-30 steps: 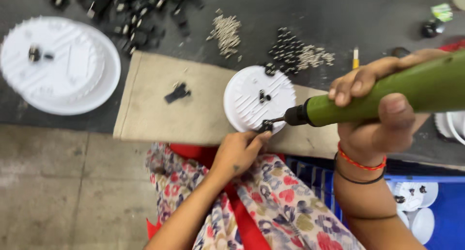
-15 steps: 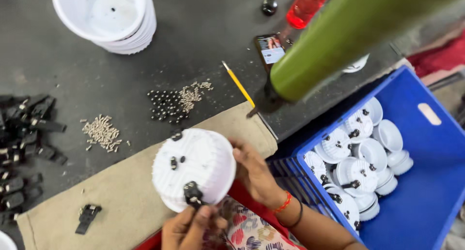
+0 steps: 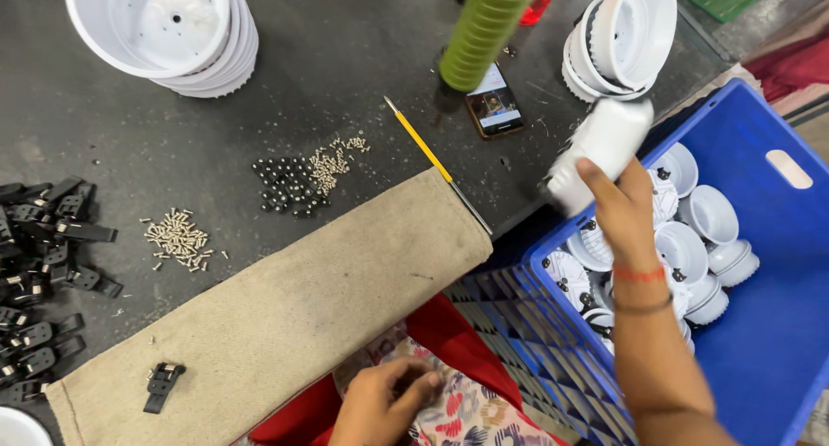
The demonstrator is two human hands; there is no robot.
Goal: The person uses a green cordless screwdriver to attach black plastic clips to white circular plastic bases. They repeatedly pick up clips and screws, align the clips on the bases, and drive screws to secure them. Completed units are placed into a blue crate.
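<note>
While the right hand (image 3: pixel 623 211) reaches over the blue crate (image 3: pixel 777 265), its fingers are wrapped round a blurred white plastic housing (image 3: pixel 600 152), whose long axis tilts up and to the right above the crate's near corner. Down at the lap, the left hand (image 3: pixel 384 403) rests loosely curled and empty on flowered cloth (image 3: pixel 471 411).

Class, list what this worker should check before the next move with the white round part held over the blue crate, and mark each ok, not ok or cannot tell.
1. Right hand grips white round part: ok.
2. Part is above blue crate: ok, near its rim.
3. Crate has room: ok, blue floor shows.
4. Left hand free: ok, resting on lap.
5. Green tool clear of the hand: ok.
6. Part fully assembled: cannot tell, blurred.
</note>
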